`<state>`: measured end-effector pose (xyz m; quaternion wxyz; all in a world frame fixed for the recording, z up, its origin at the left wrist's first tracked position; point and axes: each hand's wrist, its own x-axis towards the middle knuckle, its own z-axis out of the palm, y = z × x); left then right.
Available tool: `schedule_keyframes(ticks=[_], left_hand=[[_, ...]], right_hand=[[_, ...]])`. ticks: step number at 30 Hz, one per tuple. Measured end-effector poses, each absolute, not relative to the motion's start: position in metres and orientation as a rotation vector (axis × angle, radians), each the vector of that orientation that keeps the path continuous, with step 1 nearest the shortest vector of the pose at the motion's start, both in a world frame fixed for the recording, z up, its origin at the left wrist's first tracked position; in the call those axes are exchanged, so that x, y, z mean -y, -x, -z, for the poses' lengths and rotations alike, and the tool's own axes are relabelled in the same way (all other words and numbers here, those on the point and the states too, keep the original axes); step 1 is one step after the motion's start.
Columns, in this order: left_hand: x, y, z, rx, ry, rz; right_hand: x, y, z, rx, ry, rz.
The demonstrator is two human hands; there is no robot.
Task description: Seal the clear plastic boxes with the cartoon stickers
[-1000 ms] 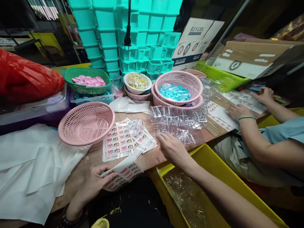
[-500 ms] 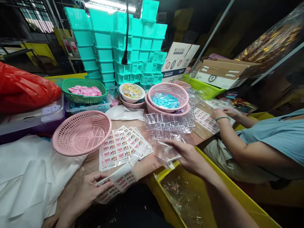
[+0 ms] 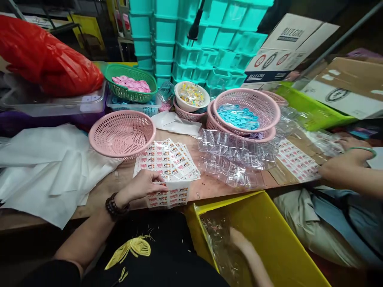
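My left hand (image 3: pixel 143 185) pinches a folded sticker sheet (image 3: pixel 170 196) at the table's front edge. Just beyond it, more sticker sheets (image 3: pixel 167 158) lie fanned out. My right hand (image 3: pixel 240 240) is down inside the yellow bin (image 3: pixel 271 223), against a clear plastic bag (image 3: pixel 220 249) that lines it. The hand is blurred and its fingers do not show clearly. Clear blister trays (image 3: pixel 236 156) are piled on the table to the right of the stickers.
An empty pink basket (image 3: pixel 122 134), a pink basket of blue pieces (image 3: pixel 245 112), a green basket of pink pieces (image 3: pixel 131 84) and a white bowl (image 3: pixel 191 95) stand behind. White paper (image 3: pixel 44 167) lies at left. A co-worker's hand (image 3: pixel 348 158) works at right.
My right hand has dropped from the table's edge, where it held clear plastic, into the yellow bin. My left hand has lifted the sticker sheet onto the table's edge. The view has shifted left.
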<state>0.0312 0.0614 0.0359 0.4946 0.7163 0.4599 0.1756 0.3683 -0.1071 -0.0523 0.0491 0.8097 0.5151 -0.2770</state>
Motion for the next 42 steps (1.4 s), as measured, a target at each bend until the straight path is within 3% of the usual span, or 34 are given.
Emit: schedule_keyframes(ticks=[2,4,7,15,23,31,36,39,42], left_hand=[[-0.061,-0.035,-0.037,-1.057,-1.787,-0.397],[-0.06,-0.04,-0.04,-0.98,-1.847,-0.364],[-0.057,-0.04,-0.044,-0.931,-1.909,-0.348],[-0.052,-0.011,-0.016,-0.956,-1.212,-0.699],[-0.054,-0.032,-0.004,-0.918,-1.302,-0.753],[-0.055,-0.049,0.012,-1.066,-1.367,-0.755],[-0.058,-0.058,0.012,-1.01,-1.422,-0.766],[-0.06,-0.061,0.011,-1.042,-1.419,-0.739],[-0.061,-0.06,0.018,-1.178,-1.339,-0.711]], right_hand=[[0.081,-0.363,0.014,-1.792,-2.502,0.842],[0.053,-0.336,-0.025,-2.442,-2.493,0.718],[0.012,-0.277,-0.058,-2.907,-2.018,0.762],[-0.041,-0.238,-0.037,-2.389,-1.989,1.874],[-0.03,-0.242,-0.049,-2.684,-2.171,1.398],[-0.028,-0.241,-0.025,-2.46,-2.614,1.796],[-0.031,-0.248,-0.015,-2.216,-2.441,2.163],[-0.031,-0.252,-0.012,-2.441,-2.488,1.961],[-0.029,-0.252,-0.005,-3.074,-2.573,0.895]])
